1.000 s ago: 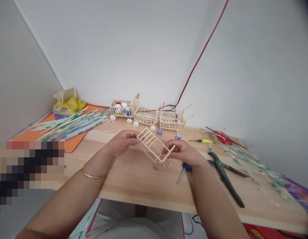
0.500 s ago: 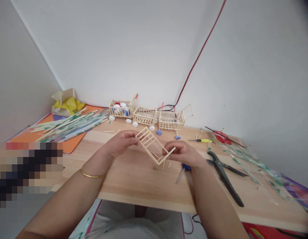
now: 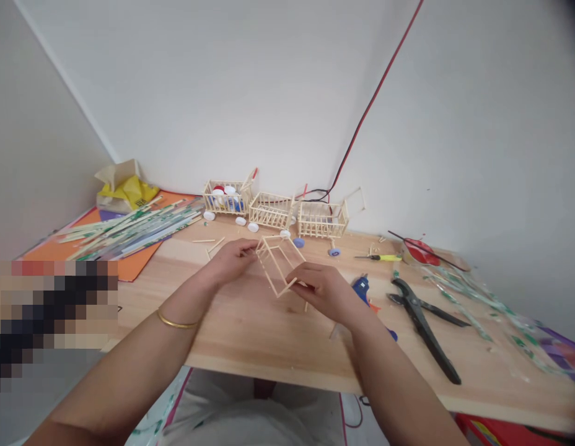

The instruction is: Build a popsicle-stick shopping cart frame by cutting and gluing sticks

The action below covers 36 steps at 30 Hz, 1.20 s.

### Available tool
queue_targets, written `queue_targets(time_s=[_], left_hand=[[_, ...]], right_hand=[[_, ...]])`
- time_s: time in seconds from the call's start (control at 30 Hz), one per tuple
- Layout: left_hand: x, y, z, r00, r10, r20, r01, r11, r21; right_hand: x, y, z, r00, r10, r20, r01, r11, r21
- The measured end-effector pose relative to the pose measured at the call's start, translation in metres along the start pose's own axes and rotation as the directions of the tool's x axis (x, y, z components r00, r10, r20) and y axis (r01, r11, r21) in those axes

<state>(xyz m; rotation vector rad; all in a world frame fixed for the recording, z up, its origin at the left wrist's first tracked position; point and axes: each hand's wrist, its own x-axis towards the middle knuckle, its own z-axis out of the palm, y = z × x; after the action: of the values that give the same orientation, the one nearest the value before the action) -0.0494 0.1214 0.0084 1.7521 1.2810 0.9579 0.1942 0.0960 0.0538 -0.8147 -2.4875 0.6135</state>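
Observation:
A small frame of thin wooden sticks is held tilted above the table between both hands. My left hand pinches its upper left corner. At its right side, my right hand is closed on the lower right end, fingers wrapped over the sticks. Behind the frame stand three little stick carts on wheels: a left cart filled with bottle caps, a middle cart, and a right cart with blue wheels. A blue glue gun lies just beyond my right wrist, partly hidden by the arm.
Black-handled cutters and a yellow-handled tool lie to the right, near a red-topped tape roll. Wrapped sticks cover an orange sheet at left, beside a yellow bag. A co-worker's pixelated area shows lower left.
The stick frame has turned and moved slightly left and up. My right hand has shifted left along it, uncovering the blue glue gun.

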Motion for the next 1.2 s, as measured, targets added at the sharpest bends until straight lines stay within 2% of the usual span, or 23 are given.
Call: queue_targets(time_s=[0.1, 0.17, 0.5, 0.73, 1.07, 1.2], left_hand=[[0.001, -0.001, -0.001, 0.998, 0.044, 0.043, -0.049, 0.989, 0.136], [0.002, -0.002, -0.002, 0.996, 0.052, 0.073, -0.064, 0.984, 0.168], [0.0, -0.002, 0.0, 0.997, 0.07, 0.039, -0.079, 0.939, 0.334], [0.0, -0.001, 0.003, 0.998, 0.057, 0.011, -0.058, 0.942, 0.33], [-0.002, 0.011, 0.003, 1.0, 0.018, -0.016, -0.012, 0.958, 0.286], [-0.001, 0.01, 0.004, 1.0, 0.018, -0.023, -0.011, 0.959, 0.283]], right_hand=[[0.001, 0.0, 0.009, 0.999, -0.024, 0.021, 0.026, 0.995, -0.092], [0.002, -0.001, 0.013, 0.999, -0.013, 0.031, 0.017, 0.988, -0.151], [0.003, -0.01, 0.028, 0.999, 0.028, 0.026, -0.017, 0.934, -0.356], [0.004, -0.008, 0.024, 0.998, 0.057, -0.004, -0.055, 0.944, -0.325], [0.001, 0.0, 0.019, 0.993, 0.03, -0.111, -0.056, 0.97, -0.238], [0.0, 0.003, 0.019, 0.992, 0.013, -0.128, -0.042, 0.973, -0.227]])
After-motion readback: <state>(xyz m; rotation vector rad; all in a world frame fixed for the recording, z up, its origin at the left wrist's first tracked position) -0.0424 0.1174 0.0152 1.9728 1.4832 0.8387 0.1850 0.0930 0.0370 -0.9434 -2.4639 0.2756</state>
